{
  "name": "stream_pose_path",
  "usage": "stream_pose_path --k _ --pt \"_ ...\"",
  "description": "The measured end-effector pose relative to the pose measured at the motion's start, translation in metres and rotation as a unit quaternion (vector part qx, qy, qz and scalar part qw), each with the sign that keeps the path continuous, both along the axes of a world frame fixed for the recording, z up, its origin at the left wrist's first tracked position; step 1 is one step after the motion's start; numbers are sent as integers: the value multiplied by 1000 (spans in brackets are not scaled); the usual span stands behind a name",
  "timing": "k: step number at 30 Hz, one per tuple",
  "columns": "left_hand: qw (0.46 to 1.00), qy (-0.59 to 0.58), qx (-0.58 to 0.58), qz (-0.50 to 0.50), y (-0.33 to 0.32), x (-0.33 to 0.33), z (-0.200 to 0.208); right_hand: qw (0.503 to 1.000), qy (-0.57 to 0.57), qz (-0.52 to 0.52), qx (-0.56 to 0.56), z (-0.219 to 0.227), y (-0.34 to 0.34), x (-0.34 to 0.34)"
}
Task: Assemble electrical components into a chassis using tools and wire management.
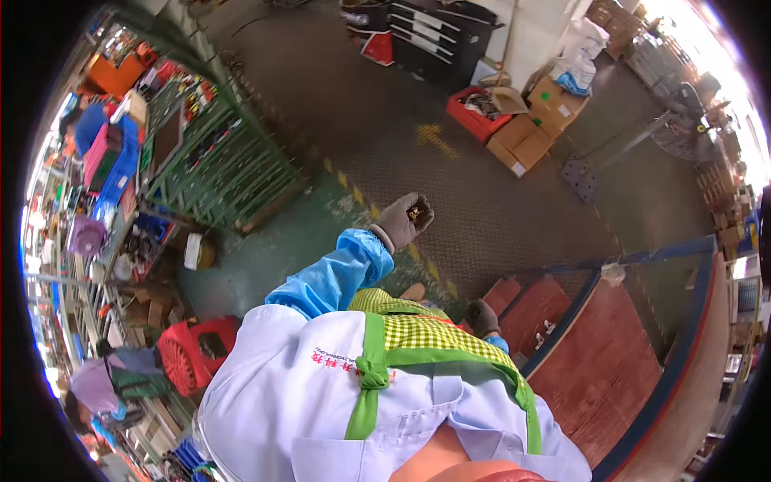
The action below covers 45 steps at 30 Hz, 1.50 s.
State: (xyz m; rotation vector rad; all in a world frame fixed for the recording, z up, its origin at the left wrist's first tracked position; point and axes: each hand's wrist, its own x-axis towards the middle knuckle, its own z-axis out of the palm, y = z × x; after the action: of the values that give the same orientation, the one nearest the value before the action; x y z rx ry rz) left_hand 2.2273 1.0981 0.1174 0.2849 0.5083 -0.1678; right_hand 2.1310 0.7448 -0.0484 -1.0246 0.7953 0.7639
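Note:
My left hand [405,221], in a grey knitted glove with a blue sleeve, is stretched out over the floor. Its fingers curl into a cup around several small brass-coloured parts [415,214], too small to name. Close to my body on the other side is my right hand [483,318], in a darker-looking grey glove and partly hidden by my green checked apron [450,341]. How its fingers stand does not show clearly. Beside it are red boards [534,313] in a blue frame, with a few small white pieces [544,330] on them.
A green metal rack [241,173] holds items at the left. Near the pillar are a red crate [474,116] and cardboard boxes [522,143]. A red plastic stool [189,357] stands at the lower left, with a person [100,381] near it. A standing fan [683,120] is far right.

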Motion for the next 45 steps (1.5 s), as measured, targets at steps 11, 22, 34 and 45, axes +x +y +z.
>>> stream_pose_path --k 11,22,34,45 --pt "993 103 32 35 3 278 -70 731 -299 385 -478 -5 -198 -86" --pt "989 130 62 17 29 634 -158 899 -143 105 -399 33 -153 -59" --pt "887 233 362 -165 20 834 -172 933 5 -118 -339 113 116 318" --pt "803 -44 550 -224 68 740 -230 947 32 -84 -308 68 117 238"
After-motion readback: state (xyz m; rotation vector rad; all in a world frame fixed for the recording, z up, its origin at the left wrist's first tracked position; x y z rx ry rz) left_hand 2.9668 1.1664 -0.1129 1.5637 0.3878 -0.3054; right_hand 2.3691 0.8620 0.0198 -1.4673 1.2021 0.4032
